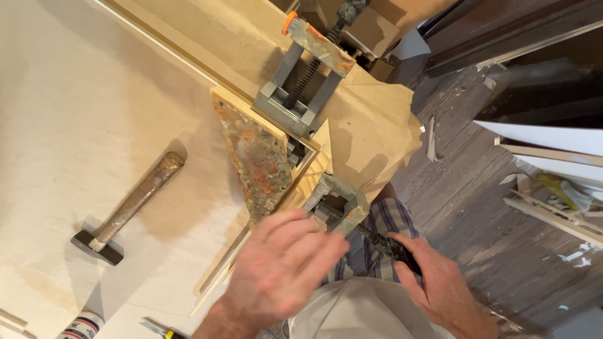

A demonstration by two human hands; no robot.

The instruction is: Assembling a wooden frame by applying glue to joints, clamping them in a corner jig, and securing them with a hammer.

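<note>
The right hand [440,282] is closing its grip around the black handle [396,251] of the corner clamp [295,150]. The left hand [282,263], blurred, fingers spread and holding nothing, is hovering over the clamp's near vise. Wooden frame pieces [220,276] are already sitting in the clamp. Left of the clamp, a hammer [129,210] is lying on the counter [75,113]; beyond it, brown paper [370,125] is draping.

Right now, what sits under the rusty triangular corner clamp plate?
Under the rusty triangular plate lie pale wooden frame strips meeting at a corner, on the paper-covered table. The joint itself is hidden beneath the plate, and the left hand covers the near end.
</note>
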